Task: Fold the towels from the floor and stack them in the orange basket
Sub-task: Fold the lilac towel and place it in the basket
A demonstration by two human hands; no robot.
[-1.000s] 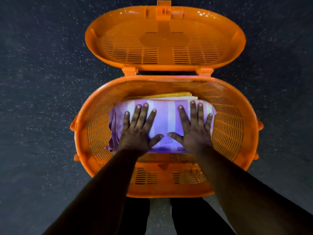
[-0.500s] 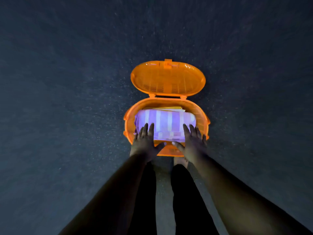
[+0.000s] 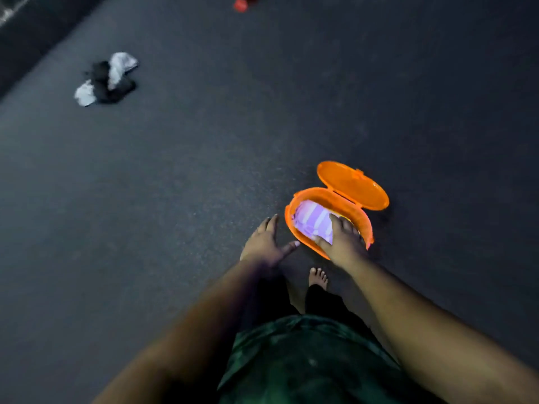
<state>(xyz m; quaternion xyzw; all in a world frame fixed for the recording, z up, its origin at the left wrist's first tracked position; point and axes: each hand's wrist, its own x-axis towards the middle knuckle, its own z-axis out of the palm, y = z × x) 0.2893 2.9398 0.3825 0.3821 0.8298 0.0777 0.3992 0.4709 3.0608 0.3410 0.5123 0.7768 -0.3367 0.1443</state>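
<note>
Orange basket (image 3: 367, 225) on the dark floor (image 3: 175, 199), lid (image 3: 354, 186) open; a purple-striped towel (image 3: 310, 221) lies inside. The right hand (image 3: 342, 243), fingers straight, covers the towel's near end — contact cannot be told. The left hand (image 3: 267, 243) hovers spread beside the rim. A black-and-white cloth heap (image 3: 106, 80), blurred, lies well apart; a red object (image 3: 242, 4) is cut off at the top edge.

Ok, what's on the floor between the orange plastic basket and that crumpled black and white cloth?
Nothing: the head view shows only bare dark floor between the orange plastic basket and the crumpled black and white cloth.
</note>
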